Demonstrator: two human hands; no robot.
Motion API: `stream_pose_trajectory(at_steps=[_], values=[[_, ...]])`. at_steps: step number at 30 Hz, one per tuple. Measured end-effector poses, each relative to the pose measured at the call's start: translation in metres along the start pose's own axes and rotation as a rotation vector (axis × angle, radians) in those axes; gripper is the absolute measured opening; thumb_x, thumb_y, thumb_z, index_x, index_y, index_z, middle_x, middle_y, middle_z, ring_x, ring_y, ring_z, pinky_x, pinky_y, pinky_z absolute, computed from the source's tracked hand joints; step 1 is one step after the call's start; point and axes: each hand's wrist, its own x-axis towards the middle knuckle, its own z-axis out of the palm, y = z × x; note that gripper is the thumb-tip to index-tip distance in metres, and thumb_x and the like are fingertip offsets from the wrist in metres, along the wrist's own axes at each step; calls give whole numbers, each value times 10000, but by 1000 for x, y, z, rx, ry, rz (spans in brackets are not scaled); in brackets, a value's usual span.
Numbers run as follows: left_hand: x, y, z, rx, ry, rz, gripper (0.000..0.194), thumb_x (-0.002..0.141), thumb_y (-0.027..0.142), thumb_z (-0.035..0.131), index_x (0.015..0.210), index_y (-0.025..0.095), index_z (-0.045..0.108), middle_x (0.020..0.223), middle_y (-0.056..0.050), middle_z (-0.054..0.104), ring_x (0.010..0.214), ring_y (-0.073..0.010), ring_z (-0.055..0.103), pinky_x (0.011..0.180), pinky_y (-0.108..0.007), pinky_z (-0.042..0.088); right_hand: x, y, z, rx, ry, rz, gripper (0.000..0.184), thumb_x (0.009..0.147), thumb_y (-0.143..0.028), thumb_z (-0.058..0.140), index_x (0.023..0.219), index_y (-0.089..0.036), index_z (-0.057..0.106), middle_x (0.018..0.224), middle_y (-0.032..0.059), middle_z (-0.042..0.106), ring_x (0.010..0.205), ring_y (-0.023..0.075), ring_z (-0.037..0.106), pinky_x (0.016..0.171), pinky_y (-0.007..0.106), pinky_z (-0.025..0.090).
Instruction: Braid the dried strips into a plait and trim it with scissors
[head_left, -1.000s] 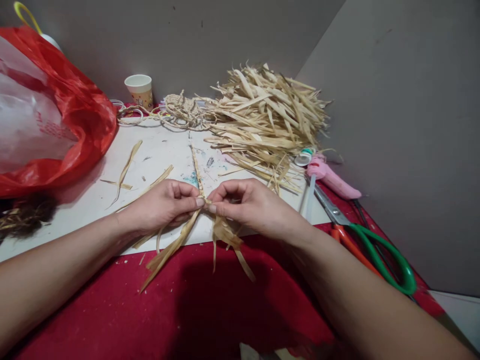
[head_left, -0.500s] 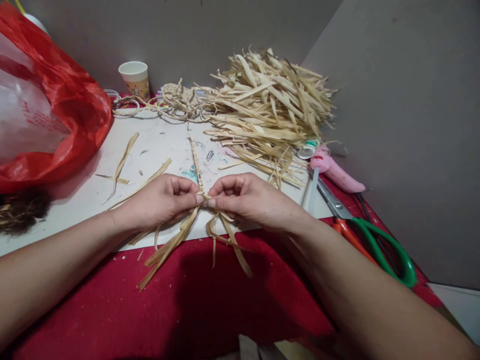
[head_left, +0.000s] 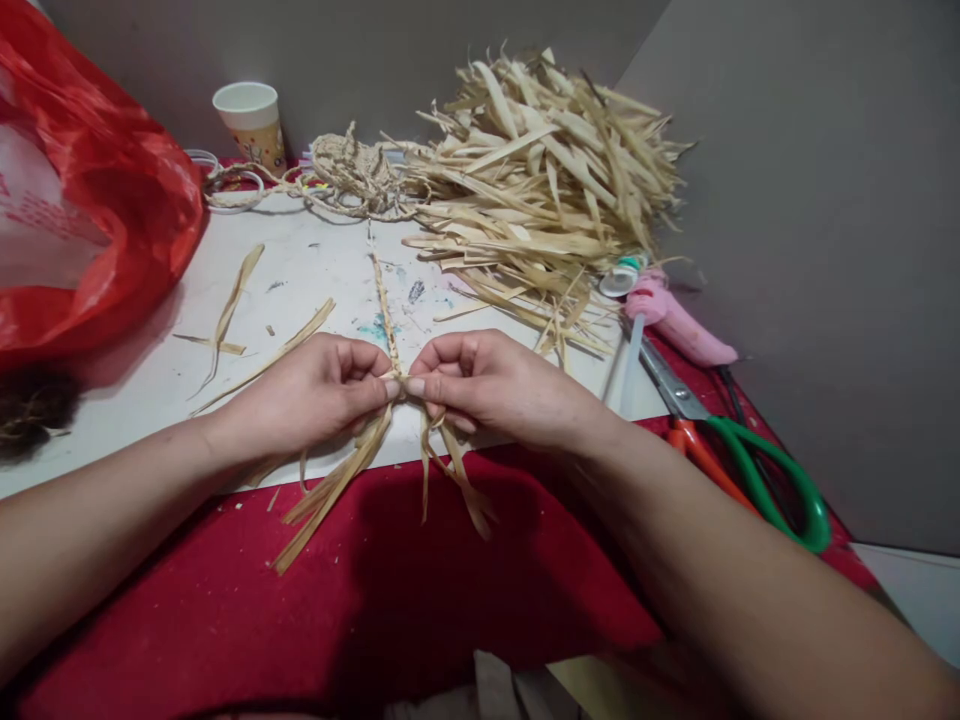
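In the head view, we see the left hand [head_left: 319,395] and the right hand [head_left: 502,388] pinching a thin braid [head_left: 382,290] near the frame's centre, thumbs side by side. Loose strands [head_left: 337,487] trail below them. We find dried strips [head_left: 547,185] piled upper right of centre, scissors [head_left: 681,397] at right.

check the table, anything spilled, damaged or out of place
Mostly fine: the cup stands upright. But the white sheet looks stained, with blue-green and dark smudges beside the strand, and a few loose strips lie off to the left, apart from the big pile.
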Motion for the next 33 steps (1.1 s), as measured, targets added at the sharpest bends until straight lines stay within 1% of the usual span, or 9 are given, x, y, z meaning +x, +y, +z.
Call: stream_pose_trajectory(at_steps=[5, 8, 15, 20, 22, 26, 28, 30, 33], values=[[-1, -1, 2, 31, 20, 24, 262, 810, 365, 602, 685, 134, 585, 505, 50, 439, 422, -34, 318, 405, -174, 237, 1, 1, 1, -78, 47, -8, 157, 768, -233, 651, 706, -150, 532, 449, -75, 452, 342, 31, 324, 336, 153, 226], [-1, -1, 4, 45, 27, 20, 264, 810, 369, 599, 686, 136, 589, 510, 49, 445, 427, -36, 325, 413, -174, 250, 1, 2, 0, -102, 33, -14, 165, 766, -252, 651, 703, -148, 540, 463, -71, 466, 345, 27, 313, 335, 154, 221], [-3, -1, 5, 102, 83, 14, 252, 796, 372, 603, 702, 138, 607, 515, 37, 477, 434, -50, 351, 421, -182, 267, 2, 2, 0, -15, -13, -28, 241, 730, -274, 686, 641, -161, 492, 426, -96, 394, 335, 12, 257, 336, 148, 179], [-4, 1, 6, 178, 121, 59, 231, 799, 348, 577, 715, 139, 630, 526, 39, 490, 453, -58, 372, 446, -187, 286, 5, 3, 2, 78, -64, 26, 278, 703, -302, 696, 607, -173, 469, 417, -81, 432, 305, 22, 271, 315, 167, 161], [-4, 2, 7, 216, 132, 76, 223, 799, 333, 565, 725, 139, 645, 543, 35, 516, 475, -65, 394, 471, -190, 310, 5, 3, 3, 72, -44, 32, 257, 705, -269, 676, 593, -173, 465, 410, -80, 425, 303, 21, 268, 316, 169, 161], [-6, 5, 10, 309, 157, 100, 233, 809, 317, 528, 775, 143, 679, 591, 22, 575, 540, -86, 451, 526, -194, 350, 4, 3, 8, -15, 53, 2, 212, 713, -198, 602, 565, -176, 452, 409, -81, 390, 323, 22, 267, 336, 175, 174], [-9, 7, 11, 365, 204, 113, 219, 806, 308, 525, 809, 158, 684, 605, 22, 591, 563, -94, 469, 541, -193, 354, 3, 3, 10, -52, 99, -19, 205, 714, -191, 574, 554, -177, 446, 412, -78, 380, 337, 25, 274, 347, 179, 176], [-11, 8, 12, 429, 281, 124, 185, 793, 293, 534, 802, 170, 672, 612, 20, 601, 569, -98, 476, 543, -194, 351, 2, 4, 12, -59, 128, -34, 200, 714, -192, 557, 547, -175, 449, 411, -74, 383, 347, 26, 281, 355, 180, 181], [-17, 9, 17, 507, 377, 172, 141, 793, 266, 533, 761, 176, 637, 600, 20, 595, 547, -96, 468, 534, -200, 343, 2, 6, 14, 2, 118, -49, 176, 707, -187, 548, 548, -169, 473, 416, -65, 425, 345, 25, 295, 356, 176, 202]])
